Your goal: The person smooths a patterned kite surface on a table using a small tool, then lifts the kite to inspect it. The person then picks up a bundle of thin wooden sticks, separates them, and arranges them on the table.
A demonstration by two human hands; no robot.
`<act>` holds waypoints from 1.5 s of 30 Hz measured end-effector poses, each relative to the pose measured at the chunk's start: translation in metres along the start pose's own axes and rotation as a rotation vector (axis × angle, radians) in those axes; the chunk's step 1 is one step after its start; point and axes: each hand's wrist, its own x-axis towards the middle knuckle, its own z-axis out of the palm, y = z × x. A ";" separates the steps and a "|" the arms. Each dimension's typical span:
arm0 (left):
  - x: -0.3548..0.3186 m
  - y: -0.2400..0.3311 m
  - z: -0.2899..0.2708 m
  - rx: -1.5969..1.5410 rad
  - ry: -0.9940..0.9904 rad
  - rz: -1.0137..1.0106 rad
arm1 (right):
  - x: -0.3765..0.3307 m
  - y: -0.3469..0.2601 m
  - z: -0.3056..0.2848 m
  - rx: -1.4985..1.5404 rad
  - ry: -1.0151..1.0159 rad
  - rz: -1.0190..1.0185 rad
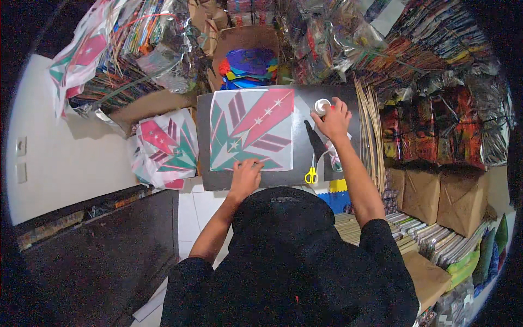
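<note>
A square printed sheet (pixel 223 109) with red and green bands and white stars lies flat on the dark table (pixel 299 144). A thin pale stick (pixel 256 128) runs diagonally across it. My left hand (pixel 248 173) rests on the sheet's near edge, fingers laid out flat. At the table's far right, my right hand (pixel 335 120) has its thumb and fingers bent around a small white round container (pixel 320 106); a bit of red shows by the fingertips. Yellow-handled scissors (pixel 311 175) and a black tapering piece (pixel 315 139) lie between the sheet and my right forearm.
A crumpled bundle of similar printed sheets (pixel 163 144) sits left of the table. Long thin sticks (pixel 370 131) stand along its right edge. Beyond it, a brown box (pixel 245 37) holds colourful folded material (pixel 249 64). Stacked plastic-wrapped bundles (pixel 425 122) crowd the right side.
</note>
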 end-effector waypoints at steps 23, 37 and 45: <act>0.008 0.010 0.010 -0.096 -0.026 -0.191 | -0.103 -0.048 0.052 1.030 -0.881 -0.177; 0.007 0.007 0.019 -0.069 0.017 -0.190 | -0.125 -0.091 0.079 0.692 -0.945 -0.209; 0.008 0.008 0.015 -0.057 0.001 -0.174 | -0.122 -0.107 0.059 0.536 -0.925 -0.292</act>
